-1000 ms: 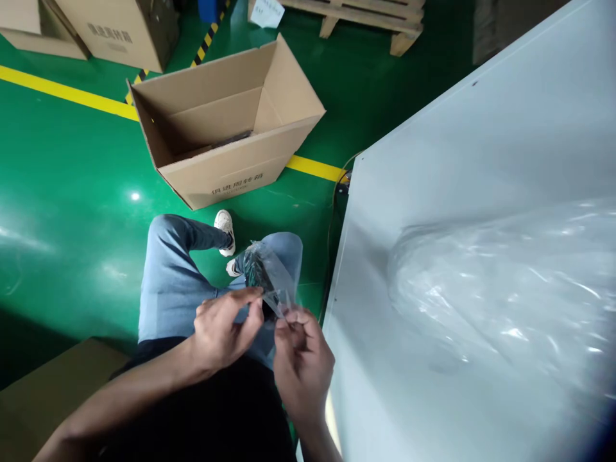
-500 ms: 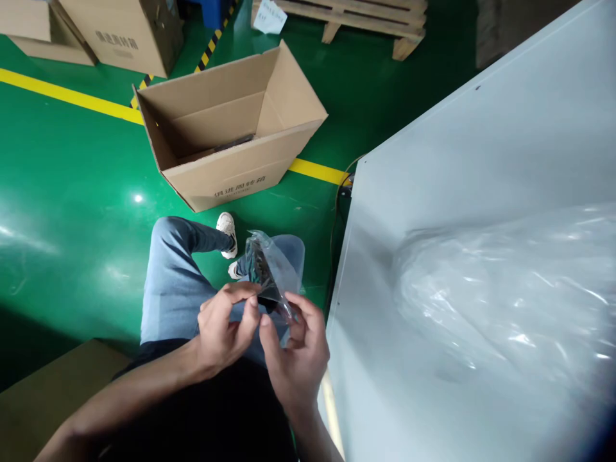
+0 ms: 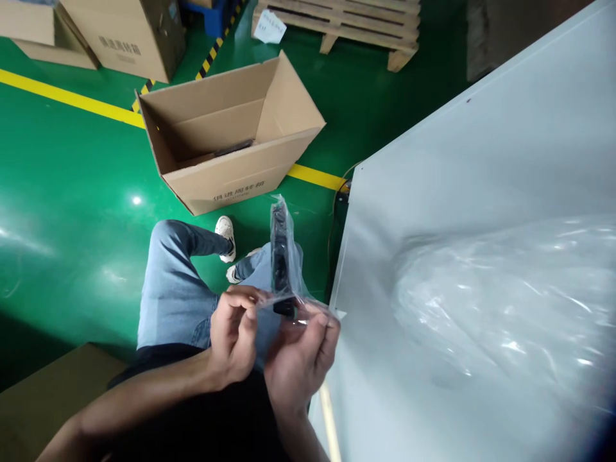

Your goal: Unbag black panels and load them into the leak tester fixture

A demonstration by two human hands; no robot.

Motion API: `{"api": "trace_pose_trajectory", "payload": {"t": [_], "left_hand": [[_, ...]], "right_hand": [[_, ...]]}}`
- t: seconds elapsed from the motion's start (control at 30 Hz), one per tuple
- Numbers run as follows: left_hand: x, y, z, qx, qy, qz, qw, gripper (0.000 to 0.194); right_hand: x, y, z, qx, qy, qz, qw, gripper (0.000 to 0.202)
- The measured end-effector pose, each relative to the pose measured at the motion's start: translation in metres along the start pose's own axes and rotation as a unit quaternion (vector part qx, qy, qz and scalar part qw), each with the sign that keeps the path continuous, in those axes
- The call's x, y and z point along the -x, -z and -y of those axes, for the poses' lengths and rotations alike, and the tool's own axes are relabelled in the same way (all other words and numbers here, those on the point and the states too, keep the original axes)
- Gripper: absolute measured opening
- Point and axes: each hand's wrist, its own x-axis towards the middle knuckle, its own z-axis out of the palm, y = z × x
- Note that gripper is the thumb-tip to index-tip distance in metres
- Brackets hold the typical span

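A clear plastic bag (image 3: pixel 294 269) hangs between my hands above my lap, its mouth spread wide. Inside it is a long black part (image 3: pixel 280 247), pointing away from me, with its near end at the bag's mouth. My left hand (image 3: pixel 235 330) pinches the left edge of the mouth between thumb and fingers. The right edge is pinched by my right hand (image 3: pixel 305 353), whose palm is turned up below the bag.
An open cardboard box (image 3: pixel 240 173) with dark items inside stands on the green floor ahead. At right is a pale tabletop (image 3: pixel 385 385) bearing a heap of clear plastic (image 3: pixel 495 301). A wooden pallet (image 3: pixel 346 22) and more boxes (image 3: pixel 120 38) lie farther off.
My hands have moved apart, stretching the bag's mouth open. The bag and the black part have swung upright in view and show more fully.
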Motion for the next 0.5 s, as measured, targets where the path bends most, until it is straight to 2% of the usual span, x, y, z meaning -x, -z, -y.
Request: {"api": "trace_pose_trajectory", "payload": {"t": [0.1, 0.17, 0.23, 0.27, 0.33, 0.4, 0.5], "left_hand": [[-0.005, 0.004, -0.004, 0.052, 0.037, 0.066, 0.996, 0.01], [-0.013, 0.008, -0.009, 0.046, 0.057, 0.117, 0.99, 0.031], [-0.024, 0.011, -0.015, -0.017, 0.08, 0.158, 0.984, 0.044], [-0.03, 0.012, -0.018, -0.059, 0.092, 0.169, 0.979, 0.043], [-0.04, 0.012, -0.023, -0.131, 0.107, 0.176, 0.97, 0.025], [-0.047, 0.01, -0.024, -0.164, 0.107, 0.18, 0.964, 0.012], [-0.047, 0.007, -0.019, -0.133, 0.145, 0.165, 0.966, 0.022]], "right_hand": [[-0.006, -0.003, 0.008, 0.036, 0.081, -0.006, 0.996, 0.04], [-0.013, -0.004, 0.012, 0.052, 0.171, 0.009, 0.984, 0.034], [-0.019, -0.005, 0.011, 0.06, 0.254, 0.024, 0.965, 0.03], [-0.021, -0.005, 0.01, 0.063, 0.284, 0.032, 0.956, 0.028], [-0.024, -0.006, 0.008, 0.071, 0.322, 0.044, 0.943, 0.025], [-0.026, -0.007, 0.007, 0.071, 0.315, 0.049, 0.945, 0.024], [-0.03, -0.011, 0.007, 0.024, 0.193, 0.042, 0.98, 0.029]]}}
